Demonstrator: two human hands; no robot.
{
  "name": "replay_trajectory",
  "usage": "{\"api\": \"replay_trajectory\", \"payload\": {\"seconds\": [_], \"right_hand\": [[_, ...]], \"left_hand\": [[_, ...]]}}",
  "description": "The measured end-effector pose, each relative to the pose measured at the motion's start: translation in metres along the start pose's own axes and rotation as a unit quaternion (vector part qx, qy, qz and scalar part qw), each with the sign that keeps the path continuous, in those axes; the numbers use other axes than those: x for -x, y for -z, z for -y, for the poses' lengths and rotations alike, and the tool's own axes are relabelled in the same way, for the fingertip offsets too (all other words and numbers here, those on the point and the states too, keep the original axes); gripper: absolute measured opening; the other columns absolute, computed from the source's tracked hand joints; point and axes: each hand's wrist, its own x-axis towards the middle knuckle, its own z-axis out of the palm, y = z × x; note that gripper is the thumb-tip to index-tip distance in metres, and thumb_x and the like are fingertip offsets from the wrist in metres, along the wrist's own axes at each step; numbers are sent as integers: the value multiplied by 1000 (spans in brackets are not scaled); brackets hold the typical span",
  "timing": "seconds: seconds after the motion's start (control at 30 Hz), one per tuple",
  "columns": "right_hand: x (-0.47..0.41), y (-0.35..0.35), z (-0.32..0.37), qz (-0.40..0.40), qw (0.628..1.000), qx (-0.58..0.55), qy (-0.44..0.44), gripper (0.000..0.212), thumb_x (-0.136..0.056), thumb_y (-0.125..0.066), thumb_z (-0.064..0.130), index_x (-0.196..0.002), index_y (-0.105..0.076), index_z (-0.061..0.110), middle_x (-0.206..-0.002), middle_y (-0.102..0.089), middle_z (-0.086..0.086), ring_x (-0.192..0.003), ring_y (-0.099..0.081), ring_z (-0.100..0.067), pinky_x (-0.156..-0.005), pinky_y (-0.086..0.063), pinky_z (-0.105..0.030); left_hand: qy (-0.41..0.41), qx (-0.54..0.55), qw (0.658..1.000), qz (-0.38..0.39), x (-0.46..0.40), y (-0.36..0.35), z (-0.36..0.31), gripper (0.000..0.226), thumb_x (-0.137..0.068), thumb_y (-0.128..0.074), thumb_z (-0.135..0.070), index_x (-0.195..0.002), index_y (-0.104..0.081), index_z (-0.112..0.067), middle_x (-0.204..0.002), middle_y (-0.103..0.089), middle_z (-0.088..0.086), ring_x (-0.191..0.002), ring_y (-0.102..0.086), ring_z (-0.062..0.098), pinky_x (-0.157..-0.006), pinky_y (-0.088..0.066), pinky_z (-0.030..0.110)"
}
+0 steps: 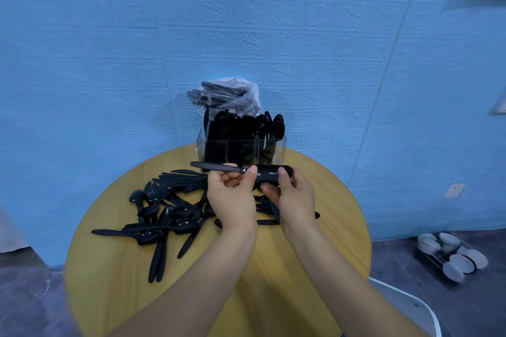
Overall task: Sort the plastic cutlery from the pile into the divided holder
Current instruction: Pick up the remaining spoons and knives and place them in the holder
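Two hands meet above a round table (115,295); the left hand (232,197) and right hand (294,197) both grip one black spoon (262,174), held level just before the holder (242,146) at twelve o'clock; its three compartments stand packed; the pile (167,213), too tangled to count, lies at nine o'clock.

A single wide-angle view looks from the person's head, forward and steeply down. It sits close over the round tabletop (115,282), whose far edge meets the blue wall (246,35) ahead. Both forearms reach in from the bottom edge, with floor showing at either side.
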Motion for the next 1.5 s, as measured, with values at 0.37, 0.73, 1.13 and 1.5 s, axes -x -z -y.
{"api": "replay_trajectory", "payload": {"seconds": [0.37,0.73,1.13,1.5], "right_hand": [[10,-7,0,83,995,-44,23,15,-95,-53,15,-101,-59,3,-92,-64,-7,-81,-66,-14,-75,-55,-21],[-28,33,14,-34,978,201,51,9,-96,-50,7,-97,-58,12,-80,-62,0,-58,-64,-8,-80,-56,-33],[-25,41,7,159,977,141,-7,26,-101,-41,13,-87,-62,6,-70,-63,-9,-56,-56,-12,-54,-45,-19],[-33,87,-42,18,790,613,-18,42,-94,-53,34,-132,-49,16,-134,-40,-10,-123,-33,-31,-103,-31,-36]], "left_hand": [[4,-12,999,-48,2,-5,-1,31,-76,-76,-6,-76,-46,-15,-72,-51,-5,-63,-55,5,-67,-48,16],[8,-153,988,-9,-20,23,-4,61,-76,-77,-24,-124,-40,-14,-116,-34,0,-100,-48,11,-83,-39,16],[-8,-392,773,499,-18,20,14,24,-102,-31,-27,-102,-47,-9,-83,-61,3,-74,-61,15,-78,-53,33],[71,-304,875,369,-27,68,40,32,-100,-33,-34,-82,-43,-10,-58,-40,-6,-51,-38,9,-51,-38,24]]}}
